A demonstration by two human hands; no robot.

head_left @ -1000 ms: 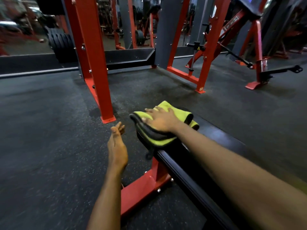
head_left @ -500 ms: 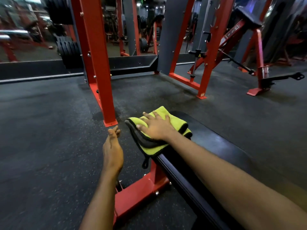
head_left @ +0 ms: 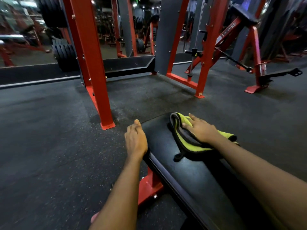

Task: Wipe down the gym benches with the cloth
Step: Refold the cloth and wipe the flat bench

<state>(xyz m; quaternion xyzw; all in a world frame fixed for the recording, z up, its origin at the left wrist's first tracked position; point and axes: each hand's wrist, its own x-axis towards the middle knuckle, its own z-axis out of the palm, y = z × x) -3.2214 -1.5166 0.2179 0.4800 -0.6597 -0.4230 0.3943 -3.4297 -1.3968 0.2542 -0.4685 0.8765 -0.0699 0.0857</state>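
A black padded gym bench (head_left: 182, 173) is seen running from the lower right toward the centre of the view, its rounded far end lying near the base of a red rack upright (head_left: 93, 63). The pad is carried on a red steel foot (head_left: 149, 188), which is bolted at floor level on the left side.

A yellow-green microfibre cloth (head_left: 187, 144), edged in black and showing a grey inner face, is found folded on the far end of the pad, toward its right side. A black hanging loop (head_left: 178, 156) at its near corner lies on the bare upholstery.

The right hand (head_left: 201, 130) is laid palm down on the cloth, fingers straight and slightly spread; nothing is gripped. The right forearm is extended above the pad.

The left hand (head_left: 135, 140) is placed at the left edge of the pad's far end, fingers extended forward and held loosely together, holding nothing. Whether it bears on the pad cannot be told.

The floor (head_left: 49, 146) is covered in dark speckled rubber. Stacked weight plates (head_left: 64, 53) are noted behind the upright, and a red lever machine (head_left: 254, 47) stands at the far right, well apart from the bench.
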